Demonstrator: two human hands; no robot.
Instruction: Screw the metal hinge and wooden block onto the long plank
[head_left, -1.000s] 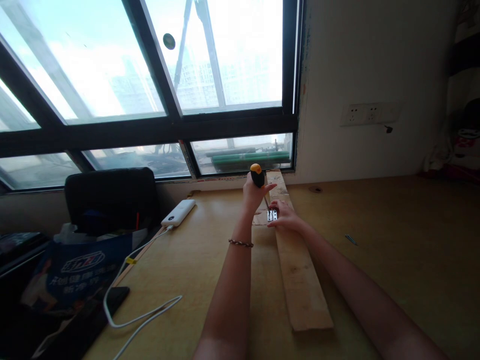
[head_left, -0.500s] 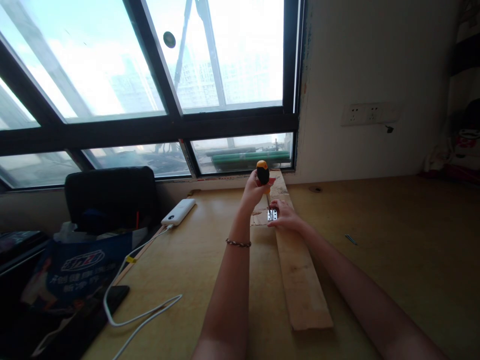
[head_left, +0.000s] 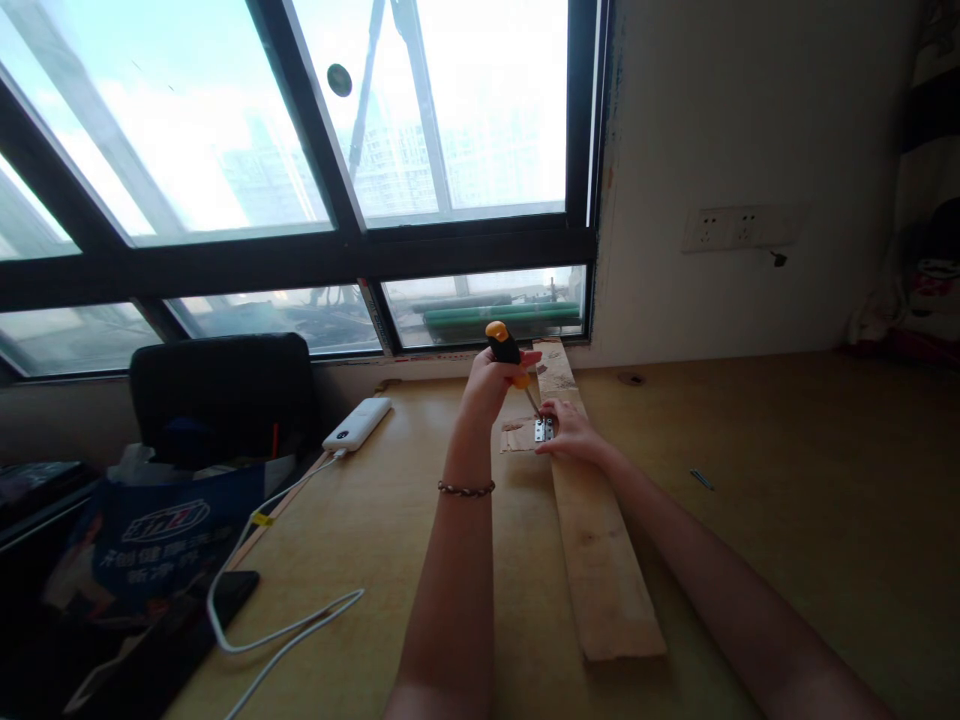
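My left hand [head_left: 486,386] is wrapped round the yellow and black handle of a screwdriver [head_left: 504,344]. Its shaft slants down to the right, with the tip at the upper part of a metal hinge [head_left: 544,430]. The hinge has several holes and lies where a long wooden board [head_left: 606,560] meets a short wooden piece [head_left: 517,436]. My right hand [head_left: 576,436] rests on the board, thumb and fingers closed about the hinge's right side. The fingers partly cover that side.
Two or so screws [head_left: 702,479] lie on the table [head_left: 757,580] to the right. On the left are a white power bank [head_left: 357,424] and its white cable [head_left: 300,632]. A black chair [head_left: 221,390] and a blue bag [head_left: 161,545] stand past the left edge. A window is behind.
My left hand has shifted left, tipping the screwdriver from nearly upright to a leftward slant. My right hand, the hinge and the board stay in place.
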